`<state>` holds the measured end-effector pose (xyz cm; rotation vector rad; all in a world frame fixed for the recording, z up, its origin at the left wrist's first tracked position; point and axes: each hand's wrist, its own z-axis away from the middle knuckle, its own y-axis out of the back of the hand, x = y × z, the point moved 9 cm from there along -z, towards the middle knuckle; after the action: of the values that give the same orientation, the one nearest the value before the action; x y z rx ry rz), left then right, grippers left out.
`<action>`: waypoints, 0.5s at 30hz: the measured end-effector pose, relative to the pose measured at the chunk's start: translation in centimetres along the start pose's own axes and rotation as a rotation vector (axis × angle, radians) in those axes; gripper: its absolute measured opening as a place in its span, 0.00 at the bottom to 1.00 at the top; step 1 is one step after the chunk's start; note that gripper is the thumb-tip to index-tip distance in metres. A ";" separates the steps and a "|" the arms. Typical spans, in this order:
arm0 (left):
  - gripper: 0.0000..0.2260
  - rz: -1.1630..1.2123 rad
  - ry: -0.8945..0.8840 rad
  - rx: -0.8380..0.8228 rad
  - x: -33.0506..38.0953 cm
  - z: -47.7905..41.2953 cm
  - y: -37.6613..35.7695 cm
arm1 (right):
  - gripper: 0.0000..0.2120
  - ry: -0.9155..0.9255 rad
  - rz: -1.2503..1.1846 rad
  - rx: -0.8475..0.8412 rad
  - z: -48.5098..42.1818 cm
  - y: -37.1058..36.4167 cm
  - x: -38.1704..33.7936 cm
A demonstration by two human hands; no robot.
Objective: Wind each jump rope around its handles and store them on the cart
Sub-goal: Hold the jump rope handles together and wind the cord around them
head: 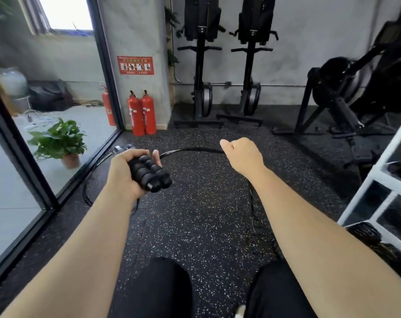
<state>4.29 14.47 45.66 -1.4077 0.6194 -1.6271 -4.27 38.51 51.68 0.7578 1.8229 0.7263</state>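
Winding looks barely begun in the head view: the left grip (pixel 123 173) clasps both black handles (pixel 150 174) side by side, while the right grip (pixel 243 157) is fisted around the rope (pixel 195 149), which arcs between them and trails over the speckled floor (pixel 206 214). The next move calls for looping the slack round the handles. The white cart (pixel 378 177) stands at the floor's right edge; fire extinguishers (pixel 141 113) and a potted plant (pixel 62 141) sit well apart, obstructing nothing.

Two ribbed black handles (pixel 149 173) side by side — thin black rope (pixel 195 148) in a loose arc
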 end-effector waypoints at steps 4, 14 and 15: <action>0.06 0.039 0.126 -0.149 -5.5 1.6 -5.3 | 0.26 0.158 0.086 -0.029 1.4 -1.4 -4.7; 0.05 0.043 0.019 0.039 -4.1 0.1 -4.8 | 0.27 0.022 0.138 -0.119 1.4 -1.7 1.3; 0.05 0.045 0.001 0.056 -3.3 0.0 -4.4 | 0.26 0.007 0.165 -0.120 1.3 -1.6 2.1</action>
<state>2.95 19.48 47.49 -1.3430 0.5974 -1.5976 -3.95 39.27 48.85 0.8333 1.7198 0.9374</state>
